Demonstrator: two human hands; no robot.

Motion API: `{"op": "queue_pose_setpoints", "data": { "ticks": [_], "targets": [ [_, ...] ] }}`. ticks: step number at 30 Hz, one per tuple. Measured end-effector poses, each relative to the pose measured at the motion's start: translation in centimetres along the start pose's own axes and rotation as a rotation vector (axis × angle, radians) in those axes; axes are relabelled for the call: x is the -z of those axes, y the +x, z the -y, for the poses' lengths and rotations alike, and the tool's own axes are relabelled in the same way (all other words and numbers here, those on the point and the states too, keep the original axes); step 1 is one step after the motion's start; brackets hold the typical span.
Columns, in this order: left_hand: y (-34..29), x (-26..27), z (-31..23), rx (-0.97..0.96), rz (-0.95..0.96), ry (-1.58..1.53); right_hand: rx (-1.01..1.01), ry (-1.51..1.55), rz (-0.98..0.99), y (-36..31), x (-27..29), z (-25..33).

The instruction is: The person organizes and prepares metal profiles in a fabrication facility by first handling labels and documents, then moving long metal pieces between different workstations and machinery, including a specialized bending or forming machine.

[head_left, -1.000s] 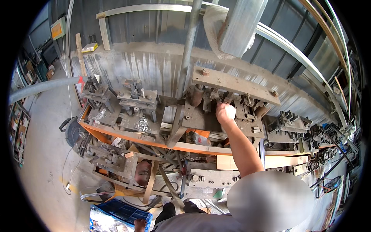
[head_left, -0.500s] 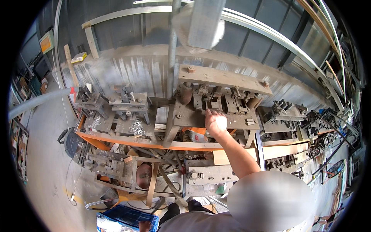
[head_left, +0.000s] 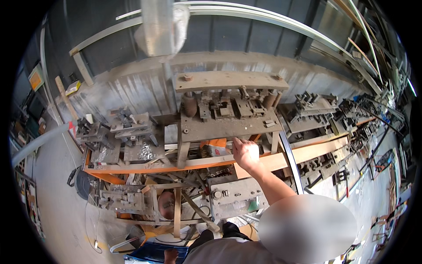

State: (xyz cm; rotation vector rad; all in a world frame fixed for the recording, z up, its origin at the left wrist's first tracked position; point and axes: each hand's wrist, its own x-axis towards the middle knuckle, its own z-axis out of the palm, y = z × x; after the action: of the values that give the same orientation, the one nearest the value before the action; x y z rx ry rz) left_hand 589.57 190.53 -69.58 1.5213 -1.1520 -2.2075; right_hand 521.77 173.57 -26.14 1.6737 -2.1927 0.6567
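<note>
Head view: R hand (head_left: 245, 154) is stretched out from the lower right, forearm bare, onto the big grey steel die set with two flat plates and rust-brown guide posts (head_left: 228, 110), which sits on the top level of the orange-painted steel rack (head_left: 145, 166), approx mid-frame. Change vs 1 s ago: the hand was up among the blocks betw. the plates, dropped lower half a sec ago, and is now down at the front edge of the bottom plate. So contact has gone from the die's upper parts to its base edge. The die itself looks unmoved on the rack; the whole picture has swung a bit, so the head turned, not the rack. R fingers are curled, knuckles up, index tip against the plate edge. Can't tell if they clamp it or just touch; nothing loose is in the hand. Just right of the hand a pale wooden plank (head_left: 307, 152) lies along the rack, and an orange-and-white packet (head_left: 213, 147) sits under the plate just left of it. Below is a grey bolted steel block (head_left: 237, 198). L hand (head_left: 169, 254), prob. the person's own, hangs at the lower edge over a blue plastic crate (head_left: 149, 255), same spot as before. It's too small to tell open or closed.
</note>
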Motion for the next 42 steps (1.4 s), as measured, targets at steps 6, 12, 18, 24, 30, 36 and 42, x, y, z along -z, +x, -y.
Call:
{"op": "queue_pose_setpoints", "data": {
  "ticks": [6,12,18,24,30,36,42],
  "targets": [
    [3.3,-2.8,-10.8,-0.498,0.129,1.452,-0.005,0.010,-0.035,-4.3,2.3,0.0],
    [2.5,-8.1,-22.3,-0.045,-0.279,0.348,0.198,-0.104,-0.006,3.6,-1.0,2.7],
    [0.4,-1.0,-11.9,-0.210,-0.217,1.256,0.190,-0.257,0.113,10.2,-6.0,3.8],
    [-6.1,-4.1,-8.8,0.197,-0.165,0.808,0.163,-0.237,0.177,10.9,-7.1,1.3],
    [-6.0,-7.5,-10.0,0.234,-0.267,0.597,0.145,-0.207,0.209,11.6,-7.9,1.1],
    [-5.7,-8.7,-10.8,0.228,-0.291,0.524,0.131,-0.207,0.226,11.6,-8.0,1.0],
    [-5.7,-8.3,-10.6,0.229,-0.302,0.471,0.136,-0.191,0.235,11.6,-7.7,1.0]
  ]
}}
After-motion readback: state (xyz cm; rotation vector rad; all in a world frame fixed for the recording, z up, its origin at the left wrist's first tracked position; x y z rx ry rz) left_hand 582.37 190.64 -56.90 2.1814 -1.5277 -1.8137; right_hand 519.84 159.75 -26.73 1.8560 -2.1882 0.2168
